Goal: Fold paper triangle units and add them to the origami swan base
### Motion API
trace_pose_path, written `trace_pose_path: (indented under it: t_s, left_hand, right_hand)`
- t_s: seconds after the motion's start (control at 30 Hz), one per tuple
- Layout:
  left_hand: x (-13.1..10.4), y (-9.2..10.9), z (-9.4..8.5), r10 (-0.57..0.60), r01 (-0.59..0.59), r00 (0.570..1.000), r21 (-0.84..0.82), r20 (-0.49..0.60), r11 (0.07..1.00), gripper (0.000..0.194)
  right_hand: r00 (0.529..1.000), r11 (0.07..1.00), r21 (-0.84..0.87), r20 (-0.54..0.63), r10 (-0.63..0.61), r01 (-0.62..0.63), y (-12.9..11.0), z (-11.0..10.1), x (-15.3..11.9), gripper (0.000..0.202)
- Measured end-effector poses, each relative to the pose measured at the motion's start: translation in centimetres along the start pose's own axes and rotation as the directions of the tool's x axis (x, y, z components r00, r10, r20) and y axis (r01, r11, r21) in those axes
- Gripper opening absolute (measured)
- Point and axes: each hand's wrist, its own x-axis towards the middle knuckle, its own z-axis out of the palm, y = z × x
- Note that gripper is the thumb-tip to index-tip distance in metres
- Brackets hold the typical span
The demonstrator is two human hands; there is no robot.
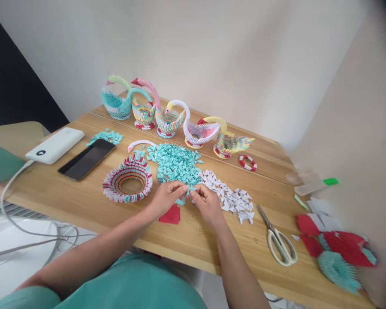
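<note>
Between the fingertips of my left hand (169,195) and my right hand (207,201) is a small folded teal paper piece (190,190); both hands pinch it. Just beyond them spreads a heap of folded teal paper pieces (176,163). White folded paper pieces (233,197) lie to the right, beside my right hand. Under my left wrist sits a stack of red paper squares (170,214). Left of my left hand stands a round bowl of interlocked paper pieces (107,185), white, red and multicoloured. A white curved paper neck (143,142) with a pink head lies behind the bowl.
Several finished paper swans (196,133) line the back of the wooden table (141,229). A red-and-white paper ring (248,162) lies at their right. White-handled scissors (278,242), red paper pieces (347,246), a phone (86,159) and a cabled white power bank (55,145) lie around.
</note>
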Motion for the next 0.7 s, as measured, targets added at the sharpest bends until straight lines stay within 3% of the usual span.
trace_pose_path:
  t_s: [0.1,0.23,0.43,0.6,0.7]
  left_hand:
    - [0.09,-0.09,-0.18,0.022,-0.021,1.0,0.042,-0.016,0.999,0.031]
    - [0.16,-0.08,-0.33,0.024,-0.024,1.0,0.047,-0.007,0.999,0.029]
    - [0.1,0.21,-0.28,-0.005,0.005,1.0,0.006,-0.001,1.0,0.025]
    - [0.18,0.17,-0.39,-0.047,0.043,0.996,-0.054,-0.077,0.998,0.023]
    - [0.21,0.2,-0.37,-0.069,0.06,0.99,-0.081,-0.119,0.995,0.024]
  right_hand:
    - [1.0,0.999,-0.045,0.005,-0.022,0.022,-0.03,0.13,-0.04,0.022]
    - [1.0,0.999,0.046,0.028,-0.006,0.005,0.03,0.13,-0.05,0.028]
    - [1.0,0.999,0.043,-0.019,-0.02,0.021,-0.2,-0.16,-0.05,0.03]
    - [0.996,0.987,0.161,0.085,0.015,-0.028,0.23,-0.22,0.19,0.032]
    - [0.992,0.988,0.149,0.122,0.015,-0.033,0.72,-0.08,0.29,0.029]
